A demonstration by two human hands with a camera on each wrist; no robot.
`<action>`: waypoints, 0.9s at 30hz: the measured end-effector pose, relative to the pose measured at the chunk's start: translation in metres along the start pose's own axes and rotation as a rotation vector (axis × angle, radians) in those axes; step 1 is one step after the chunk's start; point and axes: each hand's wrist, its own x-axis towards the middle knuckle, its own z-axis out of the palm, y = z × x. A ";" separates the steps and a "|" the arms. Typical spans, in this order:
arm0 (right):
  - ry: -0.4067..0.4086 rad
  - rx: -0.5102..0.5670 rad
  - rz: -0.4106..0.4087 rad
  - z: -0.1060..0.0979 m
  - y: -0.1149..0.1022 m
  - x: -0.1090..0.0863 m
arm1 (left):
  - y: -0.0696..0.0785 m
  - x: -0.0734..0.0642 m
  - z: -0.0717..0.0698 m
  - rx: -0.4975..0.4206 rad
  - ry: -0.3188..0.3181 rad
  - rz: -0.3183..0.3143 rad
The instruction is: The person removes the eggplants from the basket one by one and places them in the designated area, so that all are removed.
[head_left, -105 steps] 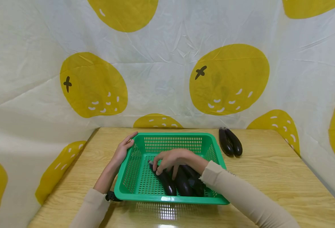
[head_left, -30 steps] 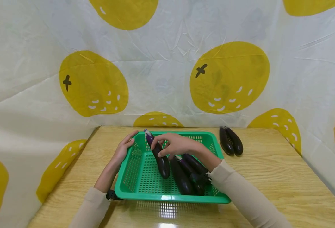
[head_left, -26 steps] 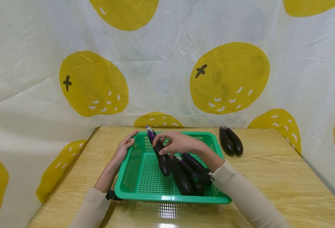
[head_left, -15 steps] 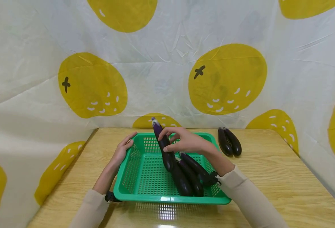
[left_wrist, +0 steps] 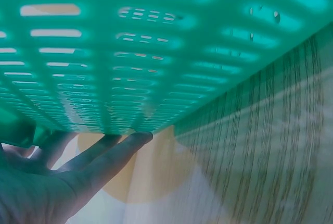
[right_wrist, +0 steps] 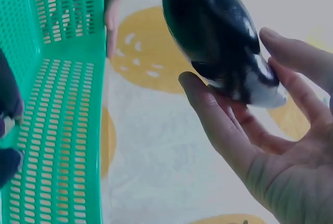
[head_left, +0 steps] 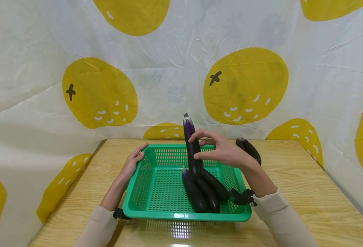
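My right hand (head_left: 219,147) pinches a dark purple eggplant (head_left: 192,151) between thumb and fingers. The eggplant stands nearly upright over the basket, stem end up; in the right wrist view the held eggplant (right_wrist: 213,26) shows its rounded end. Inside the green plastic basket (head_left: 185,215) lie three more eggplants (head_left: 195,195), side by side toward the right. My left hand (head_left: 132,164) holds the basket's left rim near the far corner. In the left wrist view, its fingers (left_wrist: 112,159) stretch along the outside of the slotted wall.
Two eggplants (head_left: 249,150) lie on the wooden table (head_left: 304,178) to the right of the basket, partly hidden behind my right hand. A white cloth (head_left: 172,92) printed with yellow fruit hangs along the table's back edge.
My right hand has lifted one eggplant from among those in the basket, raised it and carried it rightward while tipping it more upright. My left hand has stayed on the rim.
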 end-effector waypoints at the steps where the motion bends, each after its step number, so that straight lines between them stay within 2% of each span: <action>1: 0.006 0.000 0.005 -0.002 0.000 -0.003 | 0.000 0.000 0.000 0.002 0.002 -0.003; 8: 0.088 0.016 0.012 -0.013 0.003 -0.020 | -0.001 -0.001 -0.001 0.010 0.002 -0.001; 15: 0.188 0.014 -0.031 -0.028 0.012 -0.034 | -0.002 0.001 -0.002 0.019 0.000 0.001; 27: 0.257 -0.035 -0.005 -0.047 0.028 -0.058 | -0.002 0.001 -0.001 0.030 0.007 0.028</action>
